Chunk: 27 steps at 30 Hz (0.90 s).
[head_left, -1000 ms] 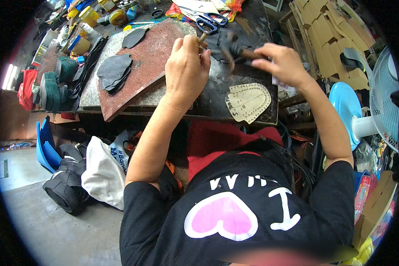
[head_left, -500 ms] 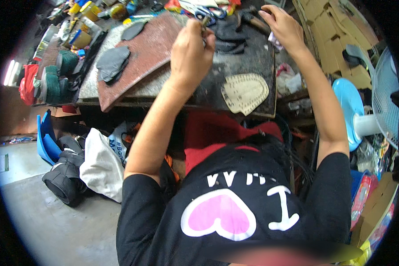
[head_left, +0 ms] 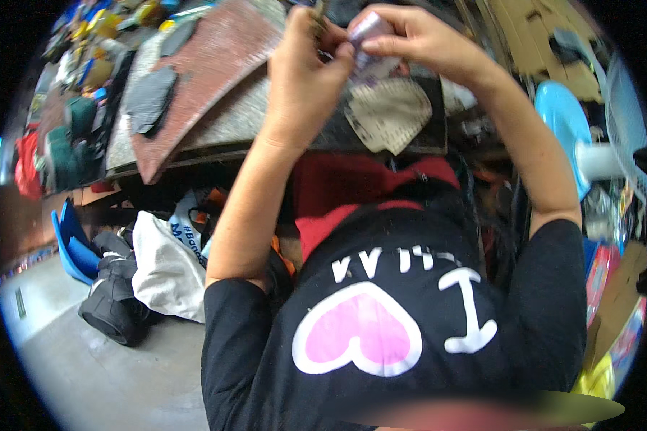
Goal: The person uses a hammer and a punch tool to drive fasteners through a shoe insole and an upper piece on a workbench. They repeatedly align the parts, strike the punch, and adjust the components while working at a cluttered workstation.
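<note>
My left hand (head_left: 305, 65) is closed in front of me over the table, with a small brass-coloured metal thing (head_left: 318, 13) sticking out at its top; most of that thing is hidden. Close beside it, my right hand (head_left: 420, 42) pinches a crumpled lilac sheet (head_left: 369, 44), cloth or plastic, I cannot tell which. The left thumb reaches up to the sheet's left edge. Just below both hands, a cream sole-shaped piece (head_left: 389, 115) with dark marks along its rim lies on the dark table part.
A reddish-brown board (head_left: 201, 79) lies aslant at left, bearing dark grey cut pieces (head_left: 151, 100). Jars and green spools (head_left: 83, 147) crowd the far left. A blue fan (head_left: 564, 118) stands at right. A white bag (head_left: 167, 266) sits on the floor at left.
My right hand has come left from the table's right side to my left hand, now with the lilac sheet in its fingers. The view has shifted, and the table sits higher.
</note>
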Available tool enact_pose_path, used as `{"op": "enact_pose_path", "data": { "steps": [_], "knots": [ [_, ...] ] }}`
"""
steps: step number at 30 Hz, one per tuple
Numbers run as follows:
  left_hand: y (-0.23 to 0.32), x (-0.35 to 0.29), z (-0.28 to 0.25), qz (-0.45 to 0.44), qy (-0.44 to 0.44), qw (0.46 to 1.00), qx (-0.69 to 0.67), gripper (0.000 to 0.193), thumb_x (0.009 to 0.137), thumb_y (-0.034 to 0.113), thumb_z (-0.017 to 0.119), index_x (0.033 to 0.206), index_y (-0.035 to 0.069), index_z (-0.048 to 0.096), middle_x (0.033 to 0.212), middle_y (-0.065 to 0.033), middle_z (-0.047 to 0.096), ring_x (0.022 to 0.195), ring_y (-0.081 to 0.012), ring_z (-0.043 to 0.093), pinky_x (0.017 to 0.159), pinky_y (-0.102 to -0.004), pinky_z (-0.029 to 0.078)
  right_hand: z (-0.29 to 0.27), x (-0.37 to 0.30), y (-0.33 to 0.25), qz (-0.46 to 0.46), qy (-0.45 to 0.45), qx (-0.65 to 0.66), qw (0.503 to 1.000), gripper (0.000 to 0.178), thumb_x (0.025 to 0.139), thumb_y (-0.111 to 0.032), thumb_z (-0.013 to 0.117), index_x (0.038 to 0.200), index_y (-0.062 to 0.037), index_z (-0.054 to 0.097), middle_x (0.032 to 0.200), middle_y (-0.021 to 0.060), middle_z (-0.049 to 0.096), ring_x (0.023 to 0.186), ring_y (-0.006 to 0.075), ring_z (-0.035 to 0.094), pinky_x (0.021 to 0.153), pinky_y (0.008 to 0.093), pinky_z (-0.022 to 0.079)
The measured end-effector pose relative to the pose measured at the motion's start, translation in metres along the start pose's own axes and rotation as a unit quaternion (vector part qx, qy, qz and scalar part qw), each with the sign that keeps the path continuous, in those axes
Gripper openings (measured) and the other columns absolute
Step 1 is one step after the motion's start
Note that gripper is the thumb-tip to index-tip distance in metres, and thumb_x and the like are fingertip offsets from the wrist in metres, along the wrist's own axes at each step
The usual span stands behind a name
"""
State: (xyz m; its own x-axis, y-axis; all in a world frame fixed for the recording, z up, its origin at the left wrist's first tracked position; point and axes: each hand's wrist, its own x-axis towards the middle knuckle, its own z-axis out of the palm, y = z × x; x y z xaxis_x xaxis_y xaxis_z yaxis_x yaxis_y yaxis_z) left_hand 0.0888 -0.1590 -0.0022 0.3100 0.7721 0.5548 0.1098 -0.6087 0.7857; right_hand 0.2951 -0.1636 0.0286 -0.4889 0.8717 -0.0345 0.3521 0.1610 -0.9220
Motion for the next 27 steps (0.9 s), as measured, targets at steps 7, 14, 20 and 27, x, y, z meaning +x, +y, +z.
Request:
{"op": "enact_pose_path", "data": {
  "steps": [7, 14, 20, 27],
  "knots": [
    [0.031, -0.030, 0.010, 0.066, 0.005, 0.995, 0.074, 0.019, 0.092, 0.001, 0.065, 0.101, -0.001, 0.049, 0.096, -0.0119, 0.069, 0.078, -0.0115, 0.066, 0.068, -0.0218, 0.056, -0.010, -0.074, -0.015, 0.038, 0.146, 0.111, 0.982, 0.036, 0.080, 0.013, 0.046, 0.106, 0.0000, 0.067, 0.098, 0.0057, 0.070, 0.085, 0.0098, 0.065, 0.074, 0.0233, 0.052],
    [0.036, -0.072, -0.026, -0.050, 0.010, 0.999, 0.010, 0.021, 0.093, 0.004, 0.064, 0.104, 0.000, 0.047, 0.093, -0.0111, 0.068, 0.077, -0.0133, 0.066, 0.064, -0.0236, 0.053, 0.002, -0.065, 0.002, -0.052, 0.136, 0.070, 0.987, 0.023, 0.088, 0.003, 0.038, 0.093, -0.0070, 0.059, 0.100, 0.0014, 0.056, 0.076, 0.0070, 0.049, 0.064, 0.0208, 0.040],
    [0.052, -0.139, -0.093, -0.083, 0.087, 0.958, 0.260, 0.026, 0.086, 0.015, 0.073, 0.094, 0.001, 0.053, 0.078, -0.0137, 0.067, 0.066, -0.0223, 0.067, 0.064, -0.0343, 0.053, 0.069, 0.017, -0.033, -0.047, -0.098, 0.096, 0.989, 0.033, 0.086, -0.023, 0.050, 0.104, 0.0009, 0.065, 0.094, 0.0041, 0.063, 0.074, 0.0081, 0.053, 0.065, 0.0216, 0.041],
    [0.062, -0.266, -0.285, -0.384, 0.237, 0.746, 0.489, 0.022, 0.085, 0.017, 0.068, 0.094, 0.000, 0.057, 0.091, -0.0211, 0.067, 0.077, -0.0396, 0.066, 0.068, -0.0444, 0.053, 0.151, 0.106, -0.091, -0.127, -0.149, -0.185, 0.963, 0.031, 0.090, 0.004, 0.055, 0.113, -0.0108, 0.069, 0.093, -0.0029, 0.064, 0.070, 0.0042, 0.050, 0.059, 0.0208, 0.042]
  ]
}}
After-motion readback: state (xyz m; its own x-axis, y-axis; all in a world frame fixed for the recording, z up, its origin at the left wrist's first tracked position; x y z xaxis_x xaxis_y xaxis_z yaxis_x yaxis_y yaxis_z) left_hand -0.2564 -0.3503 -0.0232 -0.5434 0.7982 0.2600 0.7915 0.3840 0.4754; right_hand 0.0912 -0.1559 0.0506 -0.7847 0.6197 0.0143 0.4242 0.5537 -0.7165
